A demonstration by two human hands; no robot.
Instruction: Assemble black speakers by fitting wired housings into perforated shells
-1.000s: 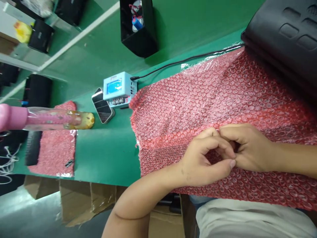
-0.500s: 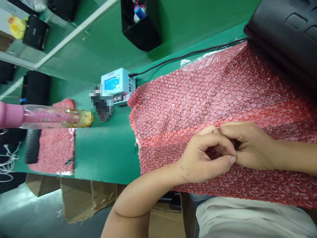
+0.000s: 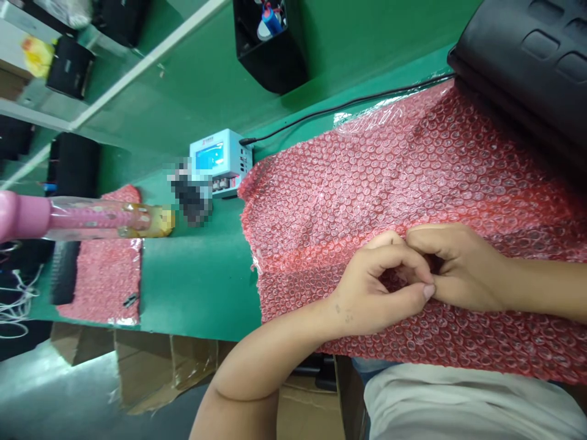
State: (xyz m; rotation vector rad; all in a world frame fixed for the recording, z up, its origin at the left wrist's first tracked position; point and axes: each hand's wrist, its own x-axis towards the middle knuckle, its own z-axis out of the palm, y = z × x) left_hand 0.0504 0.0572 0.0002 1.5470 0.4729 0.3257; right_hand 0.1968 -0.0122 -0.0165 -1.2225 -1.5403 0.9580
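A large sheet of pink bubble wrap (image 3: 367, 177) covers the green table (image 3: 197, 281) in front of me. My left hand (image 3: 376, 293) comes in from the lower left and rests on the sheet, thumb and fingers curled into a pinch. My right hand (image 3: 458, 269) comes in from the right with its fingers curled, fingertips meeting those of the left hand. Both hands are closed around one spot on the wrap, where a raised fold runs across the sheet. What lies between the fingers is hidden.
A small blue device with a screen (image 3: 220, 162) sits at the sheet's left corner with a black cable (image 3: 348, 104) attached. A black moulded case (image 3: 527, 61) overlaps the wrap at top right. A pink bottle (image 3: 92, 217), a smaller bubble wrap piece (image 3: 101, 275) and a black bin (image 3: 270, 43) are nearby.
Both hands have stayed pinched together at the same spot; only the view has shifted slightly.
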